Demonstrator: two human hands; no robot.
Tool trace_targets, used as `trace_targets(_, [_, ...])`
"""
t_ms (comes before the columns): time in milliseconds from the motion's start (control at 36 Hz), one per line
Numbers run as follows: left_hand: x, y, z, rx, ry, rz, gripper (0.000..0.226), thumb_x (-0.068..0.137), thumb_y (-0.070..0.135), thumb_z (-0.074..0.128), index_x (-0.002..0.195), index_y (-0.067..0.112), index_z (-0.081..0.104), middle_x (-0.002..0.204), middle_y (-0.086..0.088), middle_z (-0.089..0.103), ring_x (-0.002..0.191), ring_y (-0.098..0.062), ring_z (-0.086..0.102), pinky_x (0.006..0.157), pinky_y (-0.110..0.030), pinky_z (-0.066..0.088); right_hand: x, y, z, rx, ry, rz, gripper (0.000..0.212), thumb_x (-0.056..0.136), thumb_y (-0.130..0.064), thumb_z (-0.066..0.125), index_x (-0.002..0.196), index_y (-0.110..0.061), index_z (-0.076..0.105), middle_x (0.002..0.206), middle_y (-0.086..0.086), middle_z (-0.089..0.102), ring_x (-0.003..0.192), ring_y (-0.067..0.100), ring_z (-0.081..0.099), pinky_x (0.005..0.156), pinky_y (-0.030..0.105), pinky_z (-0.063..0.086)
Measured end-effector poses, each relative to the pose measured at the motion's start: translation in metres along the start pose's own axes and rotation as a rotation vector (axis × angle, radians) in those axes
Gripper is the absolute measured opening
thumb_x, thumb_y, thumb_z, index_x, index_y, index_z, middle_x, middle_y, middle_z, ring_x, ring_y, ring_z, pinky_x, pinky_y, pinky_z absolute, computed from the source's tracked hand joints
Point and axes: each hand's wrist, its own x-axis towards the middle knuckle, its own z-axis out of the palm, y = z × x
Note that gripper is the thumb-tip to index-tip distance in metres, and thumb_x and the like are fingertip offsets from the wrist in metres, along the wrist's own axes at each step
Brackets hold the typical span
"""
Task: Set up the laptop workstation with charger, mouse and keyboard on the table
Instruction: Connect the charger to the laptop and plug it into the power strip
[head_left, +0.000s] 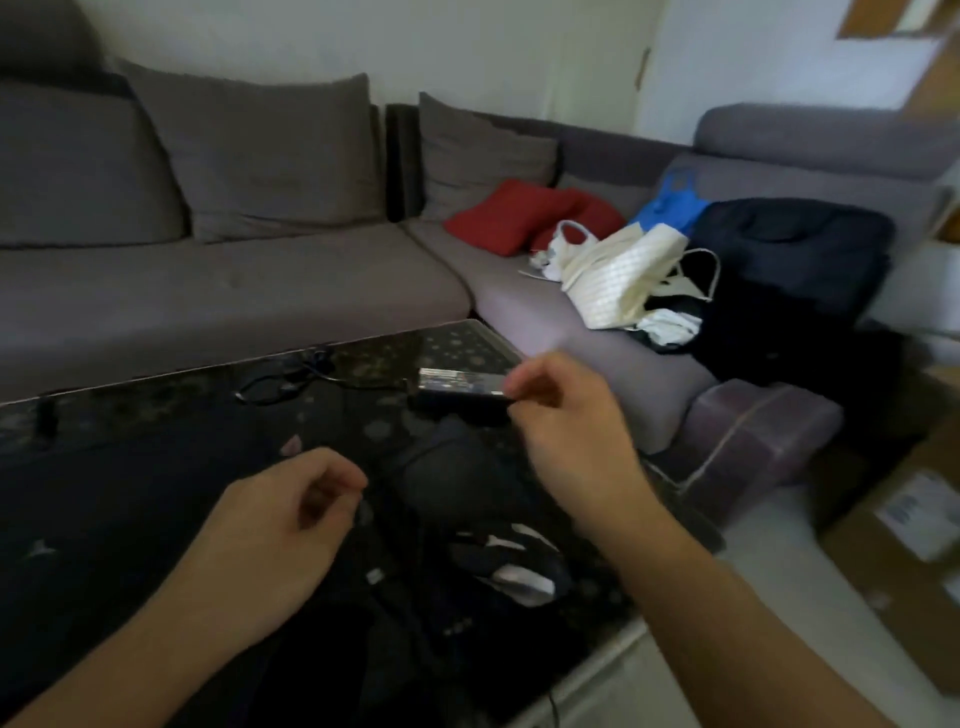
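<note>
A black charger brick (457, 388) with a pale label lies on the dark glass table (156, 467), and its black cable (280, 384) trails off to the left. My right hand (566, 421) is at the brick's right end, with fingertips and thumb curled round that end. My left hand (280, 514) hovers over the table nearer to me, thumb and fingers curled together. The blur and the dark surface hide whether it holds anything. A black and white mouse (519, 569) lies between my forearms. No laptop or keyboard can be made out.
A dark soft pouch (457, 467) lies between the hands. A grey corner sofa (234, 291) wraps the table's far and right sides, carrying red cushions (519, 213), a white bag (618, 275) and a black bag (789, 270). Cardboard boxes (904, 530) stand on the floor at right.
</note>
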Motion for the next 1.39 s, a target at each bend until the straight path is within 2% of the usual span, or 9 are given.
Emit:
trace_targets(139, [0.020, 0.062, 0.073, -0.024, -0.079, 0.098, 0.022, 0.095, 0.013, 0.069, 0.091, 0.035, 0.072, 0.086, 0.020, 0.071, 0.089, 0.004, 0.066, 0.074, -0.008, 0.049, 0.003, 0.089, -0.126, -0.271, 0.221, 0.107, 0.031, 0.084, 0.005, 0.057, 0.087, -0.024, 0.068, 0.080, -0.014, 0.070, 0.078, 0.001, 0.064, 0.064, 0.005, 0.041])
trace_targets(306, [0.039, 0.120, 0.181, -0.022, -0.205, 0.146, 0.020, 0.092, 0.015, 0.068, 0.088, 0.034, 0.070, 0.078, 0.014, 0.071, 0.078, 0.003, 0.066, 0.069, -0.010, 0.049, 0.046, 0.171, -0.133, -0.492, -0.148, -0.004, 0.052, 0.089, -0.002, 0.063, 0.137, -0.019, 0.064, 0.138, 0.002, 0.065, 0.131, 0.022, 0.059, 0.114, 0.036, 0.044])
trace_targets(417, [0.033, 0.142, 0.229, -0.004, -0.327, 0.138, 0.021, 0.097, 0.015, 0.062, 0.097, 0.035, 0.068, 0.089, 0.014, 0.071, 0.081, 0.002, 0.065, 0.074, -0.010, 0.049, 0.081, 0.189, -0.102, -0.712, -0.450, -0.127, 0.050, 0.096, -0.027, 0.066, 0.145, -0.028, 0.057, 0.142, 0.001, 0.062, 0.134, 0.024, 0.054, 0.114, 0.047, 0.041])
trace_targets(500, [0.027, 0.146, 0.248, 0.023, -0.371, 0.132, 0.020, 0.098, 0.013, 0.061, 0.100, 0.031, 0.068, 0.092, 0.015, 0.071, 0.083, 0.002, 0.065, 0.077, -0.010, 0.049, 0.090, 0.203, -0.101, -0.792, -0.417, -0.234, 0.023, 0.098, -0.026, 0.066, 0.120, -0.025, 0.072, 0.119, 0.005, 0.070, 0.115, 0.027, 0.063, 0.098, 0.039, 0.045])
trace_targets(639, [0.022, 0.147, 0.265, 0.021, -0.374, 0.136, 0.017, 0.097, 0.014, 0.063, 0.097, 0.030, 0.071, 0.086, 0.015, 0.071, 0.082, 0.004, 0.065, 0.078, -0.013, 0.054, 0.077, 0.232, -0.160, -0.666, -0.273, -0.127, 0.010, 0.099, -0.028, 0.062, 0.099, -0.028, 0.072, 0.104, 0.000, 0.073, 0.101, 0.025, 0.066, 0.088, 0.044, 0.056])
trace_targets(750, [0.015, 0.153, 0.283, -0.032, -0.425, 0.118, 0.016, 0.098, 0.015, 0.064, 0.095, 0.029, 0.071, 0.084, 0.010, 0.072, 0.079, -0.005, 0.071, 0.078, -0.033, 0.063, 0.038, 0.265, -0.231, -0.592, -0.105, 0.053, 0.010, 0.099, -0.019, 0.065, 0.099, -0.024, 0.074, 0.090, -0.001, 0.071, 0.085, 0.017, 0.064, 0.077, 0.028, 0.046])
trace_targets(972, [-0.005, 0.155, 0.330, -0.040, -0.733, 0.073, 0.015, 0.100, 0.018, 0.064, 0.107, 0.031, 0.068, 0.096, 0.008, 0.074, 0.087, -0.004, 0.073, 0.080, -0.032, 0.065, -0.066, 0.304, -0.288, -0.270, -0.210, 0.357, 0.017, 0.102, -0.007, 0.062, 0.103, -0.016, 0.077, 0.080, -0.003, 0.062, 0.076, 0.010, 0.055, 0.072, 0.020, 0.041])
trace_targets(1167, [-0.001, 0.162, 0.349, -0.114, -0.782, 0.008, 0.044, 0.095, 0.032, 0.072, 0.135, 0.035, 0.055, 0.104, 0.012, 0.072, 0.089, -0.007, 0.075, 0.083, -0.036, 0.065, -0.116, 0.307, -0.277, 0.151, -0.208, 0.290, 0.021, 0.097, 0.008, 0.062, 0.096, -0.007, 0.076, 0.076, 0.002, 0.062, 0.076, 0.013, 0.055, 0.072, 0.017, 0.045])
trace_targets(1389, [-0.002, 0.163, 0.354, -0.190, -0.756, 0.090, 0.031, 0.092, 0.021, 0.076, 0.119, 0.033, 0.070, 0.102, 0.016, 0.076, 0.091, 0.002, 0.073, 0.080, -0.021, 0.063, -0.127, 0.302, -0.259, 0.219, -0.227, 0.204, 0.016, 0.093, -0.014, 0.067, 0.104, -0.008, 0.077, 0.089, 0.015, 0.072, 0.087, 0.024, 0.066, 0.081, 0.033, 0.049])
